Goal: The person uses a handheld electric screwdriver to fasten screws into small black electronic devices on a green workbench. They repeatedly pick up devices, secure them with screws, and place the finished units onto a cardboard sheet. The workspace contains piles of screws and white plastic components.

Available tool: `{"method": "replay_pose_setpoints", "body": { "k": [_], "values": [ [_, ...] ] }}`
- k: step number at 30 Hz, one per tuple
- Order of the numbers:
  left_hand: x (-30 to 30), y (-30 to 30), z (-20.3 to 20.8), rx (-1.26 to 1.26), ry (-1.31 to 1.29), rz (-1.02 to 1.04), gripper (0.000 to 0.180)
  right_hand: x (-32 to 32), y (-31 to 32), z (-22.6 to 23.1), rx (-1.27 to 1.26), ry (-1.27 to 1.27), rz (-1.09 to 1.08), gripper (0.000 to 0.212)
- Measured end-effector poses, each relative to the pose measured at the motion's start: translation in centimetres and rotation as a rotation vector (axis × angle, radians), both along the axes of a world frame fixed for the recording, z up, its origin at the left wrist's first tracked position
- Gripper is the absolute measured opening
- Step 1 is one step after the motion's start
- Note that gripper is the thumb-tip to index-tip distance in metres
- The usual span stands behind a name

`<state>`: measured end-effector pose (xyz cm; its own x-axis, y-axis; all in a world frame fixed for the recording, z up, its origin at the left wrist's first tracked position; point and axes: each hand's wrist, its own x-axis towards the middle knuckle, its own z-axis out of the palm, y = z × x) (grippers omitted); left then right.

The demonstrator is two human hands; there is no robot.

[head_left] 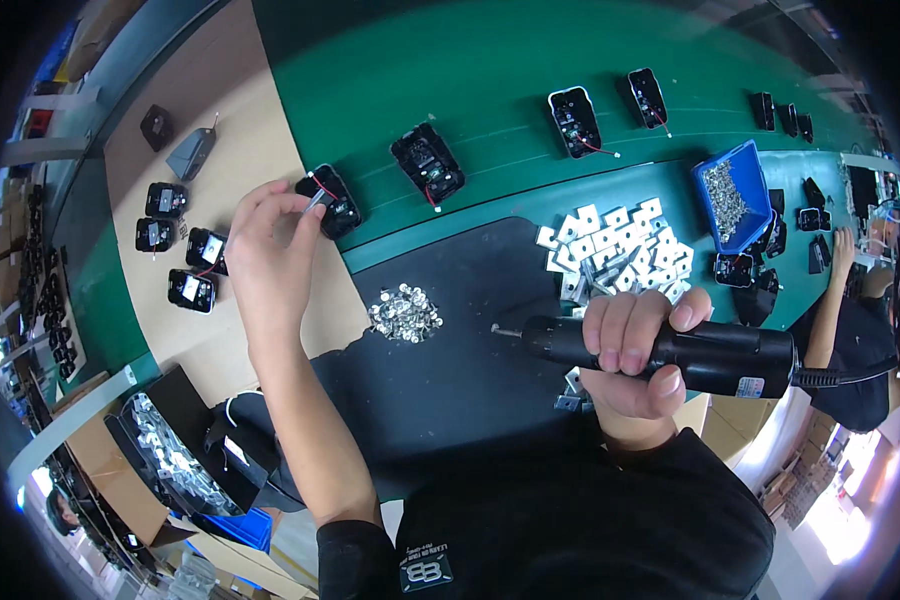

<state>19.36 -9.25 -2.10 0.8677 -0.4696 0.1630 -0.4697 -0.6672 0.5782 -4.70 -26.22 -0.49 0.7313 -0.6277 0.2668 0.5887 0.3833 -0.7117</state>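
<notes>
My left hand [270, 250] reaches over the edge of the cardboard, thumb and fingers pinched on a small silvery piece [316, 199]. It is at a black plastic housing [342, 212] with a red and white wire, partly hidden by the fingers. My right hand [635, 345] is wrapped around a black electric screwdriver [735, 352], held level over the dark mat [440, 390]. The screwdriver's thin bit points left, toward a heap of small screws [406, 313]. Beyond the right hand lies a pile of silver square metal pieces with holes [620, 245].
More open black housings [428, 163] stand along the green bench [490, 60], others on the cardboard [240, 100]. A blue bin [735, 195] of small metal parts is at right. A black tray [175, 450] of silvery parts is lower left. Another person's arm [830, 300] is at far right.
</notes>
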Motion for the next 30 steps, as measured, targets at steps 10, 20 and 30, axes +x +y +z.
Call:
{"method": "replay_pose_setpoints", "body": {
  "k": [10, 20, 30],
  "values": [
    [0.7, -2.0, -1.4, -0.036, 0.108, 0.082, 0.023, -0.2, -0.2, 0.0, 0.024, 0.023, 0.069, 0.039],
    [-6.8, 3.7, 5.4, 0.024, -0.009, 0.021, 0.024, -0.2, 0.1, -0.1, 0.044, -0.039, 0.05, 0.039],
    [-15.1, 8.4, 1.4, -0.115, 0.336, 0.006, 0.038, -0.1, 2.6, 0.6, 0.065, -0.103, 0.169, 0.036]
  ]
}}
